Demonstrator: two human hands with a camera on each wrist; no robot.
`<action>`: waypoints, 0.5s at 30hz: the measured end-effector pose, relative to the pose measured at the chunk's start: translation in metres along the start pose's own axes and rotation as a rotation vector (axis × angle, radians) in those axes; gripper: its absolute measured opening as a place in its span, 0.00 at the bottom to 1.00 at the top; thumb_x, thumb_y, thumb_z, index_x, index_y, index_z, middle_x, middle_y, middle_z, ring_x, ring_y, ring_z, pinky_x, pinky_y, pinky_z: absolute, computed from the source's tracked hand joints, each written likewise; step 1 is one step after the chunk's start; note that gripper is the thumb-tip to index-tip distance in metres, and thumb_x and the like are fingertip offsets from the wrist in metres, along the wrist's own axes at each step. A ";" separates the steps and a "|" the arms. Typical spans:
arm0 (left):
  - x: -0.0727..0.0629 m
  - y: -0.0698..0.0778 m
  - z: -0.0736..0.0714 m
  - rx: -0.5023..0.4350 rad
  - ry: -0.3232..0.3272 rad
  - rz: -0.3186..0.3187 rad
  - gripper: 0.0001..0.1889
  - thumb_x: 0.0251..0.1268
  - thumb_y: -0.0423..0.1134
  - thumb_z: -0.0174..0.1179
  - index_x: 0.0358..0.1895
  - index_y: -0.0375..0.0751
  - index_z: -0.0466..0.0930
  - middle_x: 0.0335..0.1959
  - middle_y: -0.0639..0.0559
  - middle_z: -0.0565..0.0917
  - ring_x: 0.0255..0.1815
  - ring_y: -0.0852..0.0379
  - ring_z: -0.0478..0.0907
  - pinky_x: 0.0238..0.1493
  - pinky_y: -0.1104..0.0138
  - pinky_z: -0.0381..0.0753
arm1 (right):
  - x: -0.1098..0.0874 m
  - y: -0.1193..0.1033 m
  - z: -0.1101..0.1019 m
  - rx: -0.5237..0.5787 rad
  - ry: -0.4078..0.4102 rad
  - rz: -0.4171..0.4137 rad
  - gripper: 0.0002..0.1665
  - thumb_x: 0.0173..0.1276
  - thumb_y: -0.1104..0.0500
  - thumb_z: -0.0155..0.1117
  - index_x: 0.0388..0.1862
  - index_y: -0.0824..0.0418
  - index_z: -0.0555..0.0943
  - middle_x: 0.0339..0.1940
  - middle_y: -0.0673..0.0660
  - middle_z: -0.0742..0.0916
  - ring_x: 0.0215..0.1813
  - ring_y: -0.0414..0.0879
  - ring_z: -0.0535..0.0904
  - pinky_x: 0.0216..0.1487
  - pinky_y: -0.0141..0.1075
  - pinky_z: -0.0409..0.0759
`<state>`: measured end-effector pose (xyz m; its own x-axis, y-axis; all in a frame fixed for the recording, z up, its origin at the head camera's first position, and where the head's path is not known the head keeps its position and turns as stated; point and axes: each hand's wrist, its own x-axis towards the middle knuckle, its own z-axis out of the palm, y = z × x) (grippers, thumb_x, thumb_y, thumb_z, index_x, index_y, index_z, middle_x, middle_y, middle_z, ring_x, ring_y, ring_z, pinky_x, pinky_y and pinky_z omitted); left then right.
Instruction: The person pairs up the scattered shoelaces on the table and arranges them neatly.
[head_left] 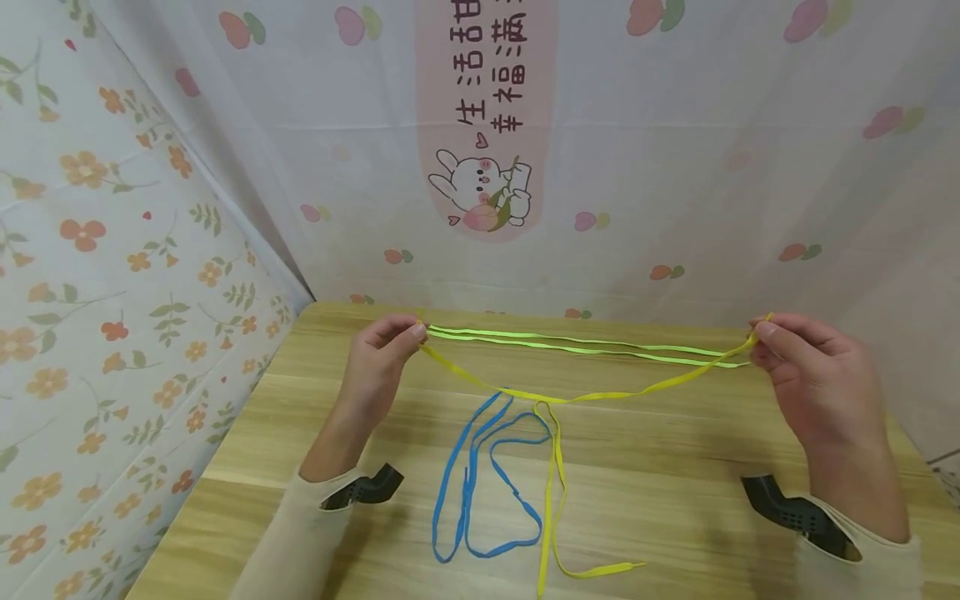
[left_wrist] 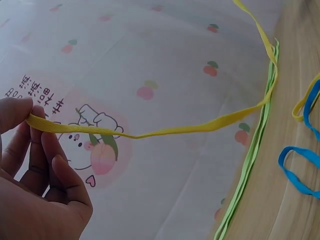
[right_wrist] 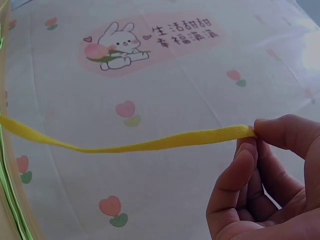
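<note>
Between my two hands hangs a flat yellow shoelace [head_left: 555,400], sagging in the middle. My left hand [head_left: 384,350] pinches one part of it between thumb and fingertips. Over on the right, my right hand [head_left: 821,375] pinches the lace the same way, with a short bit poking up past the thumb. In the left wrist view, the yellow lace [left_wrist: 190,129] runs from the left fingertips across to the right. The right wrist view shows the lace [right_wrist: 165,143] leaving the right thumb and forefinger. Behind it, a light green lace [head_left: 570,340] lies in two long strands along the table's far side.
A blue shoelace [head_left: 472,500] lies in loops on the wooden table [head_left: 675,500]. Beside it rests another yellow length [head_left: 558,492], looped at its top. A printed curtain [head_left: 600,167] hangs at the table's far edge, and a flowered cloth [head_left: 112,333] at the left.
</note>
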<state>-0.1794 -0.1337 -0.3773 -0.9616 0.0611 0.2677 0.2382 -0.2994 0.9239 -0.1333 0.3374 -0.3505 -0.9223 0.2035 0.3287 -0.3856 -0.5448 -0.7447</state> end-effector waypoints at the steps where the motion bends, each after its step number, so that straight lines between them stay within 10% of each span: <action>1: 0.000 -0.001 0.000 -0.006 0.006 -0.001 0.16 0.78 0.23 0.57 0.40 0.48 0.89 0.37 0.55 0.85 0.45 0.57 0.81 0.59 0.65 0.80 | 0.001 0.000 -0.001 0.002 0.003 0.003 0.15 0.77 0.85 0.52 0.44 0.83 0.87 0.40 0.67 0.92 0.41 0.53 0.89 0.42 0.36 0.87; 15: 0.016 0.000 -0.005 -0.067 0.057 0.006 0.16 0.78 0.25 0.57 0.38 0.49 0.89 0.40 0.55 0.85 0.45 0.58 0.79 0.57 0.65 0.78 | 0.001 -0.008 -0.014 0.015 0.065 -0.020 0.14 0.78 0.84 0.52 0.44 0.84 0.86 0.41 0.67 0.92 0.37 0.53 0.88 0.41 0.36 0.88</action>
<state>-0.1951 -0.1375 -0.3748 -0.9668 0.0058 0.2553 0.2359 -0.3629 0.9015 -0.1319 0.3534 -0.3525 -0.9145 0.2664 0.3046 -0.4038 -0.5521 -0.7295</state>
